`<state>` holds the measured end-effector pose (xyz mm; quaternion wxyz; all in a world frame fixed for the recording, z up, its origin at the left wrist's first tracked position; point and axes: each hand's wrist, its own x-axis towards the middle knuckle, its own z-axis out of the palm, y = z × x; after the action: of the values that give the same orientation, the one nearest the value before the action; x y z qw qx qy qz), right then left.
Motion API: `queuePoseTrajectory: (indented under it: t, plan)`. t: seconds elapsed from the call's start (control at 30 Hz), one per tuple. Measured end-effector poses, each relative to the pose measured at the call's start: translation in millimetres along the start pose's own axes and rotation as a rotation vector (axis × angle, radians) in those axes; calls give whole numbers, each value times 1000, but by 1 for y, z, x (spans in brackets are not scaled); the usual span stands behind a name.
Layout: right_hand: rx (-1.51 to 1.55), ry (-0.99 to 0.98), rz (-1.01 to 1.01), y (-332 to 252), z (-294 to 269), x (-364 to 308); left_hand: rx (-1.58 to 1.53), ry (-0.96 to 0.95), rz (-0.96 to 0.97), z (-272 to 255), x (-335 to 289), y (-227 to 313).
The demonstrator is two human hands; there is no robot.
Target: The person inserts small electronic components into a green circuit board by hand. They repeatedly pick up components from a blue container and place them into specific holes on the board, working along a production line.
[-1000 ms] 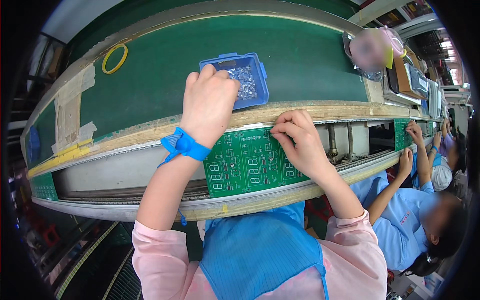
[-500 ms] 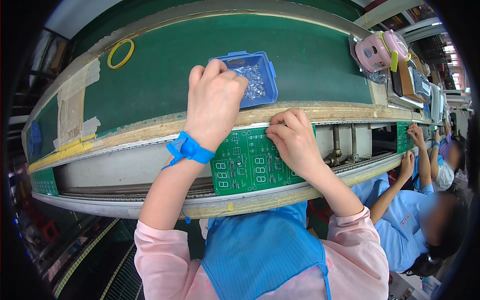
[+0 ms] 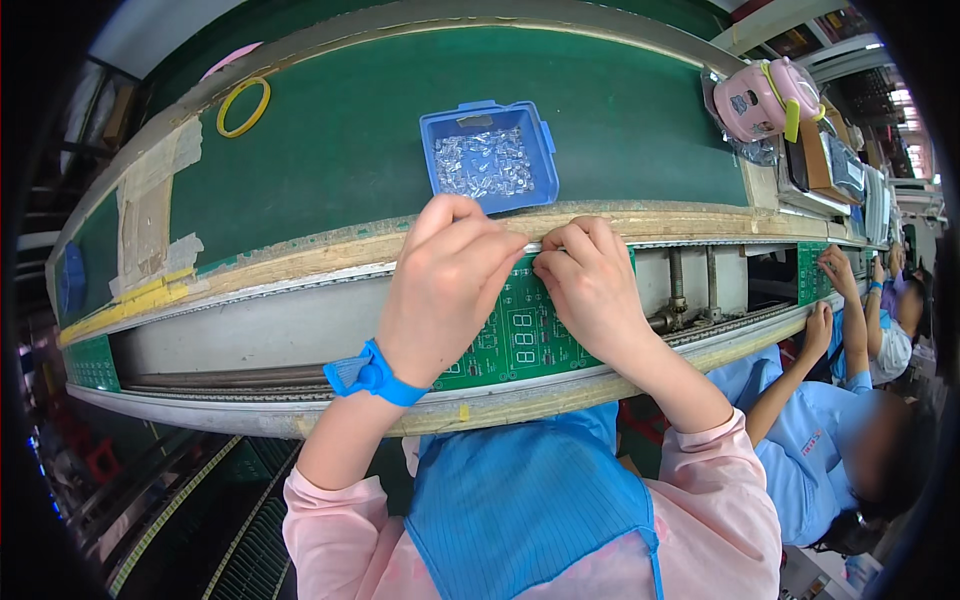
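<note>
A green circuit board [image 3: 515, 350] with white outlined digit marks rests across the conveyor rails in front of me. Over its far edge my left hand [image 3: 450, 275] is closed, thumb and fingertips pinched together. What sits in that pinch is too small to make out. Close beside it on the right, my right hand [image 3: 595, 285] is pinched too, its fingertips at the board's far edge; anything in them is hidden. Just beyond my hands, a blue bin [image 3: 548, 180] holds many small clear parts [image 3: 485, 160], which look like LEDs. A blue wrist strap [image 3: 375, 378] circles my left wrist.
On the green bench top lies a yellow tape roll [image 3: 243, 107]. A pink container [image 3: 757, 100] stands at the far right beside boxes [image 3: 825, 165]. Another board [image 3: 812, 275] lies along the conveyor [image 3: 250, 388] at right, under a co-worker's hands [image 3: 832, 280]. One more board [image 3: 92, 363] is at far left.
My left hand has come back from the blue bin to the board's far edge, next to my right hand. The bin's contents now show fully. My right hand has hardly moved.
</note>
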<state>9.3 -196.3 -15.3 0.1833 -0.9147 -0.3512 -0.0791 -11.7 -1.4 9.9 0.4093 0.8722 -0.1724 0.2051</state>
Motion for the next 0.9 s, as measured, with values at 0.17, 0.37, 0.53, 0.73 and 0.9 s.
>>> queuePoseTrajectory:
  t: [0.17, 0.37, 0.53, 0.73, 0.9]
  plan:
    - [-58, -44, 3, -2, -2, 0, -40, -44, -70, 1, -20, 2]
    - [34, -39, 15, 3, -1, -1, -99, -89, -161, 12, -40, -3]
    - [-13, -24, -15, 1, -3, -2, -120, -109, -189, 15, -44, -6]
    - [-59, -22, -25, -1, -2, -2, -147, -107, -195, 20, -48, -9]
    - [-83, -44, -34, -1, -1, -4, -149, -103, -195, 23, -50, -11]
